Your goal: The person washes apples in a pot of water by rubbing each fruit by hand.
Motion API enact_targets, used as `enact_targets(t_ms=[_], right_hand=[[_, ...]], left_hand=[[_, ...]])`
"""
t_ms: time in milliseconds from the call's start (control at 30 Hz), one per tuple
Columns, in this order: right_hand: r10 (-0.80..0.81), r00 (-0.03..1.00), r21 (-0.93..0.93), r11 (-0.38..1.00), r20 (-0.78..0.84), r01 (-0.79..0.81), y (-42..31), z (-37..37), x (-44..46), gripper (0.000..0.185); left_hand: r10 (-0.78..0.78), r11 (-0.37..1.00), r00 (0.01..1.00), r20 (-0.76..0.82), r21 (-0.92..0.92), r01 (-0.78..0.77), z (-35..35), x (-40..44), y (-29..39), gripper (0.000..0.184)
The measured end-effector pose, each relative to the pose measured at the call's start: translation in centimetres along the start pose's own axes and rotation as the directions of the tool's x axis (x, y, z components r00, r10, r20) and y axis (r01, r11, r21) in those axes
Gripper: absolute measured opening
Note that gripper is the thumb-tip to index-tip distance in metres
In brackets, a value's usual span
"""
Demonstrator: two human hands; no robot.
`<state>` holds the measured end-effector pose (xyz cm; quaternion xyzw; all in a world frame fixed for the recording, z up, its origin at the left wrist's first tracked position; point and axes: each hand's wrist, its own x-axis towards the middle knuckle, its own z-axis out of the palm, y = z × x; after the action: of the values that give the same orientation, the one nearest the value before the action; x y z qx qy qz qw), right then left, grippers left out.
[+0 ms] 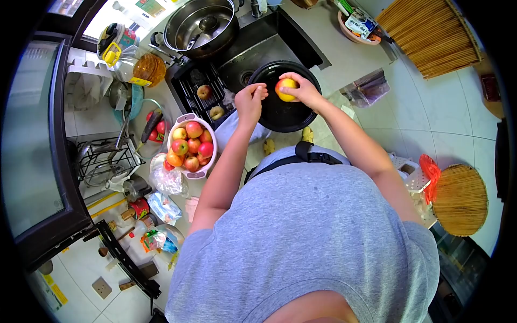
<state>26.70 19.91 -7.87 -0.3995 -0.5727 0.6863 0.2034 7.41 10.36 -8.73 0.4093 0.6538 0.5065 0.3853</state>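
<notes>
My right hand (pixel 306 91) grips a red-and-yellow apple (pixel 286 90) above a round black basin (pixel 283 117). Left of it, at the basin's edge, my left hand (pixel 251 105) is closed with its fingers curled together; whatever they may hold is hidden. Two more apples, a reddish one (pixel 204 92) and a paler one (pixel 216 113), rest on the black slatted rack (pixel 188 96) by the sink. Close to my left forearm stands a pale pink basket (pixel 214 144) heaped with several red and yellow apples (pixel 192 146).
Behind the basin is a dark sink (pixel 280 40), with a large lidded pot (pixel 202 29) at its left. An oil bottle (pixel 145 69), a knife (pixel 153 119) and plastic bags (pixel 167 176) crowd the left counter. A bowl of packets (pixel 360 29) stands far right.
</notes>
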Motion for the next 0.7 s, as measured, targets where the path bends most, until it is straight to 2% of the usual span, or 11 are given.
enact_targets(t_ms=[33, 67, 100, 133, 167, 267, 467, 567, 633, 667, 700], right_hand=[[-0.131, 0.991, -0.403, 0.908, -0.011, 0.116, 2.7, -0.4, 1.3, 0.060], [-0.163, 0.983, -0.591, 0.802, -0.080, 0.084, 4.9, -0.5, 2.3, 0.070], [-0.159, 0.984, -0.591, 0.803, -0.077, 0.083, 4.9, -0.1, 2.2, 0.070], [-0.154, 0.985, -0.702, 0.710, -0.081, 0.053, 4.6, 0.7, 2.0, 0.072], [-0.151, 0.985, -0.798, 0.602, -0.086, 0.023, 4.0, 1.4, 1.7, 0.075], [-0.137, 0.989, -0.855, 0.517, -0.049, 0.030, 4.0, 2.5, 1.2, 0.077], [-0.130, 0.986, -0.906, 0.396, 0.104, 0.148, 8.0, 3.5, 2.0, 0.075], [-0.328, 0.938, -0.930, 0.299, 0.111, 0.215, 11.4, 3.6, 3.4, 0.075], [0.111, 0.973, -0.879, 0.459, 0.203, 0.131, 8.6, 3.2, 3.3, 0.073], [0.110, 0.973, -0.879, 0.459, 0.204, 0.132, 7.6, 3.0, 3.1, 0.073], [0.080, 0.991, -0.754, 0.656, 0.109, 0.030, 7.5, 2.6, 3.2, 0.073]], left_hand=[[-0.005, 1.000, 1.000, 0.000, 0.000, 0.005, 0.7, 0.3, -1.2, 0.027], [-0.147, 0.986, 0.989, -0.019, -0.078, 0.145, 1.8, 0.5, -2.1, 0.033], [-0.289, 0.947, 0.957, -0.029, -0.158, 0.281, 2.6, 0.9, -3.6, 0.042], [-0.251, 0.958, 0.968, 0.004, 0.146, 0.248, 3.1, 2.2, -7.7, 0.061], [-0.253, 0.957, 0.967, 0.003, 0.144, 0.250, 3.5, 2.1, -7.5, 0.061], [-0.619, 0.714, 0.778, 0.107, -0.336, 0.615, 4.5, 1.4, -5.6, 0.071], [-0.591, 0.705, 0.797, 0.127, -0.398, 0.587, 4.9, 1.4, -6.2, 0.049], [-0.607, 0.724, 0.795, 0.030, -0.391, 0.568, 5.8, 2.2, -8.5, 0.039], [-0.589, 0.737, 0.808, 0.029, -0.393, 0.551, 5.9, 1.8, -7.1, 0.040], [-0.573, 0.747, 0.819, 0.029, -0.393, 0.537, 5.8, 1.5, -6.2, 0.041], [-0.572, 0.748, 0.820, 0.028, -0.393, 0.535, 5.7, 1.6, -6.5, 0.041]])
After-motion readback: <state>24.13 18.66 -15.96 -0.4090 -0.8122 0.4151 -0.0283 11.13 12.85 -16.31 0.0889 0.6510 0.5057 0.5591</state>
